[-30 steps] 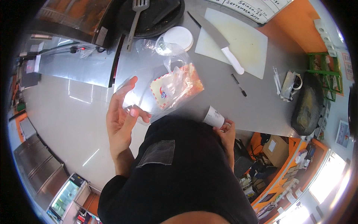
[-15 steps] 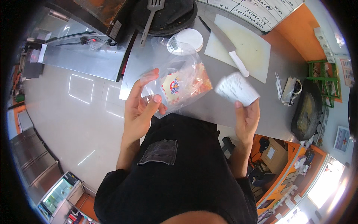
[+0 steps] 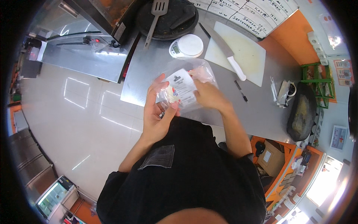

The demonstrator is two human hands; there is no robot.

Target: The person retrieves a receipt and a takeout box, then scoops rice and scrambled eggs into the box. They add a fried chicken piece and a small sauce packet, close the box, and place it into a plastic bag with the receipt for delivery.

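My left hand [image 3: 156,115] grips a clear plastic bag [image 3: 209,69] by its left side, thumb in front and fingers behind. Inside the bag is a printed food box [image 3: 174,99], mostly covered now. A white printed receipt [image 3: 181,84] lies over the box, at or in the bag; I cannot tell which side of the film it is on. My right hand [image 3: 210,96] has its fingertips closed at the receipt's right edge. Just beyond the bag stands a white kitchen scale [image 3: 191,45].
A large knife [image 3: 225,50] rests on a white cutting board [image 3: 253,59] at the back. A black marker [image 3: 241,91] lies on the steel table [image 3: 227,117]. A slotted spatula [image 3: 154,22] sits across a dark round pan [image 3: 179,31]. At the right is a dark oval tray [image 3: 302,112].
My right hand has carried the receipt leftward, onto the bag over the box. My left hand, still gripping the bag, has shifted right. The marker on the table has come into sight.
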